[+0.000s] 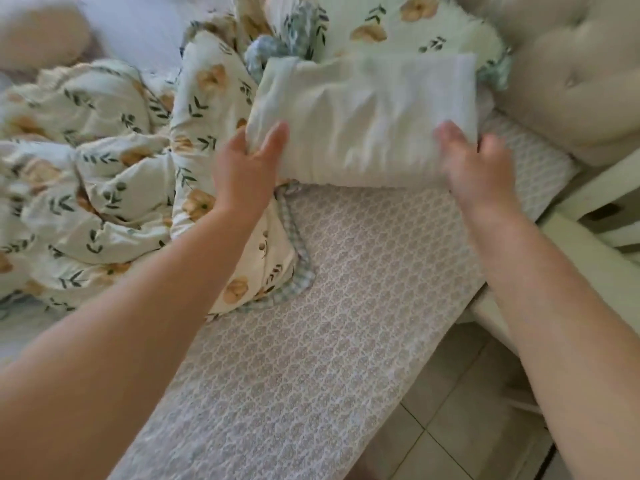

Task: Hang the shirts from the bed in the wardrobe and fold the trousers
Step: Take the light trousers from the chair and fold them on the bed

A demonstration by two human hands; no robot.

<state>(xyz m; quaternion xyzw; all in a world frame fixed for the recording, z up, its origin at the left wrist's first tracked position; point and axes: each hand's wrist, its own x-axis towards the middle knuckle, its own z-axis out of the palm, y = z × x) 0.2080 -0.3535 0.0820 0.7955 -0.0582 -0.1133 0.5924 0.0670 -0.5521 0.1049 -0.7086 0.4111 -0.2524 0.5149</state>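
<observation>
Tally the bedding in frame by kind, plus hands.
White bundle: 1
Floral pillow: 1
Floral duvet: 1
Patterned sheet: 1
Hands: 2, left hand and right hand
Total: 6

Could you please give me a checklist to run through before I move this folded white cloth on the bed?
1. Left hand holds the folded white cloth: ok, thumb on top, fingers curled into its left end.
2. Right hand grip: cannot tell, it is blurred at the cloth's right end.
3. Fold tidy: not ok, the left end is bunched, though the right edge is straight.
4. Room on the patterned sheet in front: ok, a bare stretch shows.
5. Floral duvet apart from the cloth: not ok, it crowds the left end.
6. The cloth is the trousers: cannot tell.
</observation>
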